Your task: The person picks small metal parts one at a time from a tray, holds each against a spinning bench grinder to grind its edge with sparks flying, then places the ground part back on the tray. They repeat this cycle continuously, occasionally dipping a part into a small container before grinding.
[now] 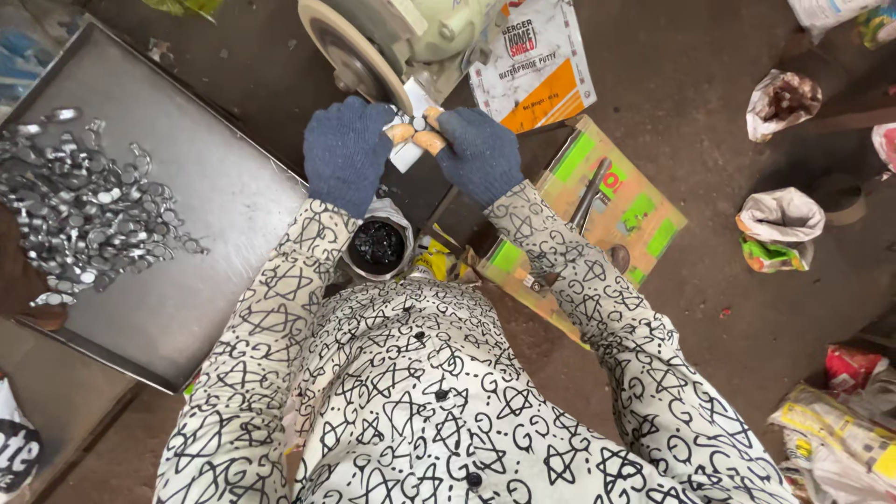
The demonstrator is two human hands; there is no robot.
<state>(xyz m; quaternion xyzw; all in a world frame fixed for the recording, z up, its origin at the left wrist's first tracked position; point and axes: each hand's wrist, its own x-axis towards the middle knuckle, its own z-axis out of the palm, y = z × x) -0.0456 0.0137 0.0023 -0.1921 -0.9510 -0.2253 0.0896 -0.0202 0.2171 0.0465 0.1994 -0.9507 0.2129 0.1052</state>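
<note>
Dark, gritty workshop floor, littered with crumpled bags. At its top edge, a grinding wheel (350, 51) on a pale green motor. Just below the wheel, a small white flat piece (408, 140), pressed to the disc's rim. Left hand (347, 149) and right hand (478, 151), in blue knit gloves with bare fingertips, both closed on that piece. Left of the wheel, a grey metal tray (215, 215) heaped with shiny metal rings (79, 210), much bare sheet remaining. Below, a tin (377, 247) of dark bits.

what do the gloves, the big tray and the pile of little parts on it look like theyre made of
Gloves, on the left hand and right hand: blue knitted fabric, matte and fuzzy, likely cotton or wool.
Tray: dull grey sheet metal with a raised rim, probably steel.
Small parts: shiny silvery metal that catches the light; which metal is unclear.
</note>
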